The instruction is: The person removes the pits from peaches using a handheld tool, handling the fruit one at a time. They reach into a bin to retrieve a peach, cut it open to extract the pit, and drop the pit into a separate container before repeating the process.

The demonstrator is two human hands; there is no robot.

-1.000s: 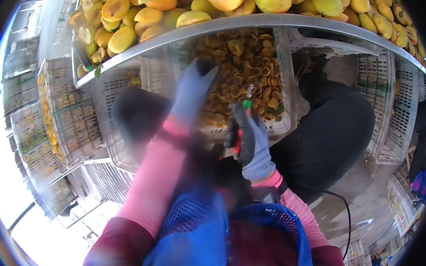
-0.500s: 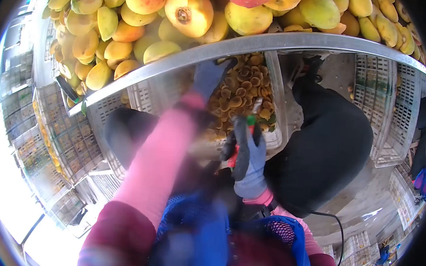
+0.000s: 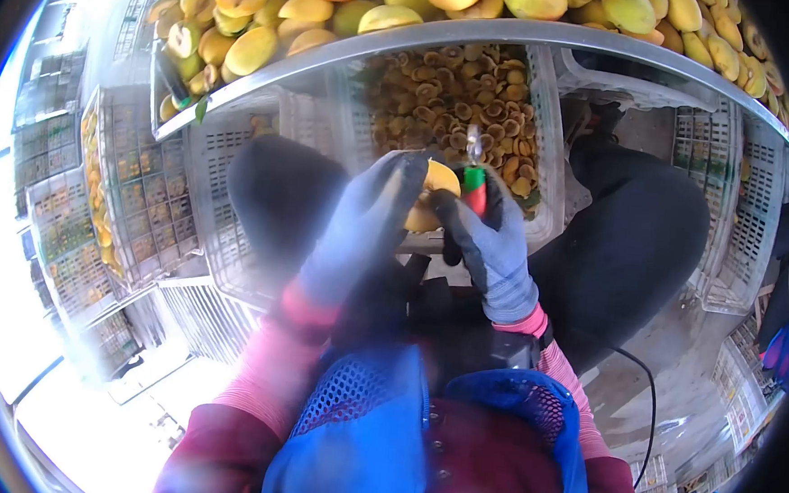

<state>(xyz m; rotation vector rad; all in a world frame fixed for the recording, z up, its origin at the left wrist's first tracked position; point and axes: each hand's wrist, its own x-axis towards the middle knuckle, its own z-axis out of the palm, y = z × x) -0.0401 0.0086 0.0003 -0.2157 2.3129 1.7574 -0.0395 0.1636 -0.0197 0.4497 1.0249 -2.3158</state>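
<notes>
My left hand (image 3: 375, 200), in a grey glove with dark fingers, is closed on a yellow fruit piece (image 3: 442, 179). Close beside it, my right hand (image 3: 494, 239) grips a tool with a red and green handle (image 3: 474, 190) and a shiny metal tip pointing up; its fingertips are at the fruit's lower right edge. Another yellowish piece shows just below, partly hidden by the fingers. Under and beyond both hands is a white crate (image 3: 550, 139) holding many small brown-orange cut pieces (image 3: 458, 92).
A metal-edged tray (image 3: 516, 30) heaped with yellow-green fruit (image 3: 386, 18) spans the top. Crates (image 3: 141, 186) stand at the left, and more crates (image 3: 745, 205) at the right. My dark-clothed knees flank the middle crate. A black cable (image 3: 652, 398) curves at the lower right.
My left hand came back from the tray side toward my right hand and now holds a fruit piece. The two hands are together, and the view has shifted.
</notes>
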